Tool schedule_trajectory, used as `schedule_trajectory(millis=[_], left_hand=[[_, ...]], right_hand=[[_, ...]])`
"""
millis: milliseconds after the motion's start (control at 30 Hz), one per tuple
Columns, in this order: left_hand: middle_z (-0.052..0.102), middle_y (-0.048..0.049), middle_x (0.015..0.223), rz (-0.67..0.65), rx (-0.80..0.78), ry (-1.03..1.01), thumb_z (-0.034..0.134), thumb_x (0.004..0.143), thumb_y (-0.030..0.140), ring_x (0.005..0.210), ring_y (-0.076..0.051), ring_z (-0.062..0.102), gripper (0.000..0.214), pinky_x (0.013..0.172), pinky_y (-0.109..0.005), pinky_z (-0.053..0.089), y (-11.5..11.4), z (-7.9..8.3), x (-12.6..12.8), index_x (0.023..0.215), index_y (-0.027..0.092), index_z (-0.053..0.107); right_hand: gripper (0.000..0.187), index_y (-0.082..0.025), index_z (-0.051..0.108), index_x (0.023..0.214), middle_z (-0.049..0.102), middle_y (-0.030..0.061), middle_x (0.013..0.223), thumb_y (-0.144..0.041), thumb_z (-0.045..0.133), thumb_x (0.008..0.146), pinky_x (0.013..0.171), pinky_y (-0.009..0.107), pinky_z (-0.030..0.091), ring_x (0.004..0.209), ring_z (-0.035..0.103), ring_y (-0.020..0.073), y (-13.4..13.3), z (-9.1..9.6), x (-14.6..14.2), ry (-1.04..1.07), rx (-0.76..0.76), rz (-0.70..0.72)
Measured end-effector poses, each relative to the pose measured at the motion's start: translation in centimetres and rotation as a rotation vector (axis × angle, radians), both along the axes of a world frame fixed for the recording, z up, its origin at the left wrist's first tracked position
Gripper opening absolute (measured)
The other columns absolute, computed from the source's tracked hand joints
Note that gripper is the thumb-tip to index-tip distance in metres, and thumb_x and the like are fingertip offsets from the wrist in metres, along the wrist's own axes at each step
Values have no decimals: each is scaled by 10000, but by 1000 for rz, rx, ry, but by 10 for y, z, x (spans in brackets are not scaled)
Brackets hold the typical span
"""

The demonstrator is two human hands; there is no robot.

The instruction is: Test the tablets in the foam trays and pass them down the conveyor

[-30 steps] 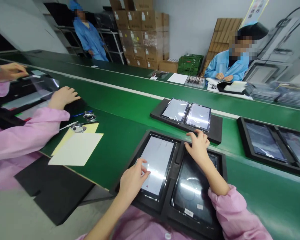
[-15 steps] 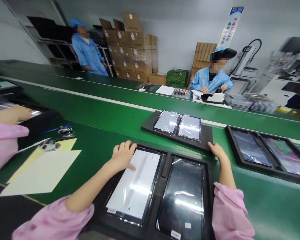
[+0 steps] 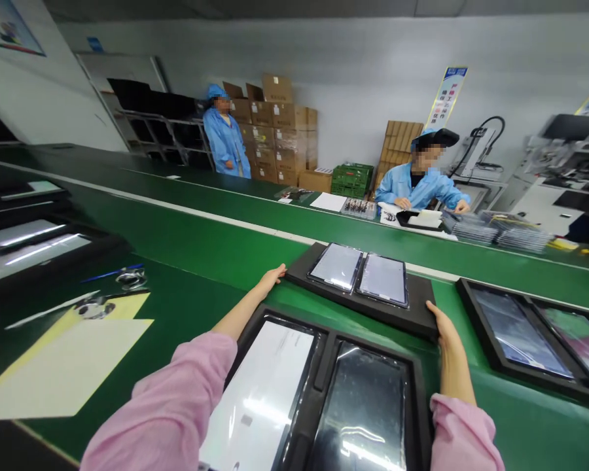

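A black foam tray [image 3: 373, 313] with two tablets face up lies across the green belt [image 3: 211, 245]. My left hand [image 3: 271, 278] touches its left end, fingers curled at the edge. My right hand [image 3: 443, 329] grips its near right corner. Closer to me sits another black tray [image 3: 326, 353] holding a tablet with a white screen [image 3: 265, 392] and one with a dark screen [image 3: 360, 409]; my pink sleeves pass on either side of it.
A third tray of tablets [image 3: 530, 340] lies on the belt at right. Papers [image 3: 63, 366], a pen and small metal bits lie at left, with more dark trays beyond. Two people in blue coats are across the belt, beside cardboard boxes and green crates.
Both my hands left the near tray and reached forward to the ends of the far tray. The view tilted up and the neighbour's pink sleeves and hands went out of view.
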State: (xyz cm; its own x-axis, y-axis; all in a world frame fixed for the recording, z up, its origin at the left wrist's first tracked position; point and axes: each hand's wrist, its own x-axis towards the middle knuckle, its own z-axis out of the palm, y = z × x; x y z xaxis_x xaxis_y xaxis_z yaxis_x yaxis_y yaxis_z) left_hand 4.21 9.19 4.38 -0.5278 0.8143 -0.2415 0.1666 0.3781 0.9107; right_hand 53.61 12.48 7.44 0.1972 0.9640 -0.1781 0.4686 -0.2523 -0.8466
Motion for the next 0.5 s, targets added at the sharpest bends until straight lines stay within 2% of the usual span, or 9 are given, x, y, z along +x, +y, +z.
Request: schedule_trajectory(millis=[133,267,333,400,500], left_hand=[[662,-78,1127,42,15,-186,624,969,399,937,-193,666,328,805,-386,593,8,11,7,1183,150,622],[656,-71,1105,88,56,-290,623,971,391,891,-176,660,323,755,-353,593,-2,30,15,1187,152,613],[654,-49,1008,98,87,-310,614,976,396,785,-142,640,298,670,-299,573,-19,42,12,1132,142,618],[622,0,847,100,127,-315,607,972,379,628,-94,569,237,557,-230,511,-47,51,4,996,143,616],[541,56,659,101,182,-303,613,866,326,480,-68,463,188,464,-184,441,-109,56,-11,762,193,529]], right_hand=[[389,-123,705,944,750,140,739,-489,594,874,680,374,636,788,754,292,-19,16,-17,234,10,-30],[328,-159,674,937,764,105,832,-459,701,807,757,329,631,878,748,263,-47,35,-30,409,103,-71],[358,-163,666,923,768,104,893,-463,758,750,794,320,620,925,738,261,-65,46,-33,478,140,-77],[417,-158,667,904,768,111,936,-476,812,678,809,318,611,940,731,267,-88,54,-32,535,161,-82],[543,-150,685,905,768,117,958,-527,872,562,792,327,601,920,726,283,-133,61,-24,594,173,-53]])
